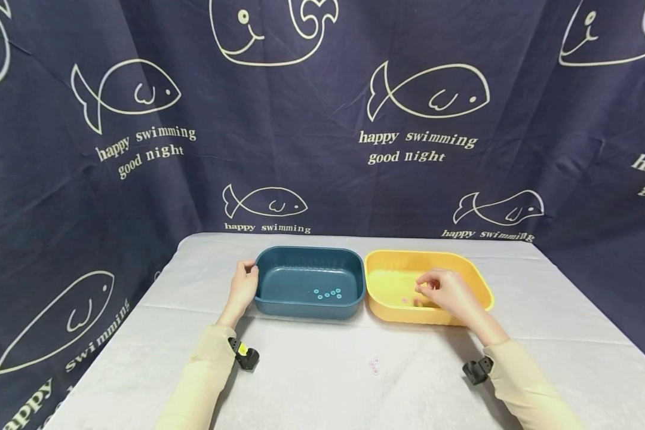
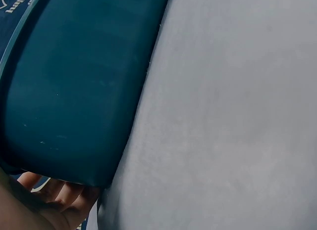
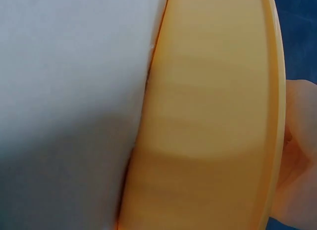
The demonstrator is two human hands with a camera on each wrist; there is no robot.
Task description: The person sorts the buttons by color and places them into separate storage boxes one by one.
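Observation:
My left hand (image 1: 243, 286) holds the left end of a dark teal plastic tub (image 1: 295, 309), thumb at the rim. From the left wrist, its bent fingers (image 2: 69, 195) show against the tub's end wall. Several small light-blue round pieces (image 1: 327, 294) lie inside that tub, toward its right. My right hand (image 1: 447, 289) reaches over the near rim of a yellow tub (image 1: 392, 312), fingers curled with the tips close together above the floor. I cannot tell if they pinch anything. A tiny pink piece (image 1: 405, 300) lies on the yellow floor, left of the fingertips.
Both tubs stand side by side, ends nearly touching, on a table with a pale cloth (image 1: 312, 370). A few small pinkish-purple pieces (image 1: 374, 365) lie on the cloth in front of the tubs. A navy curtain (image 1: 333, 167) with fish drawings hangs behind the table.

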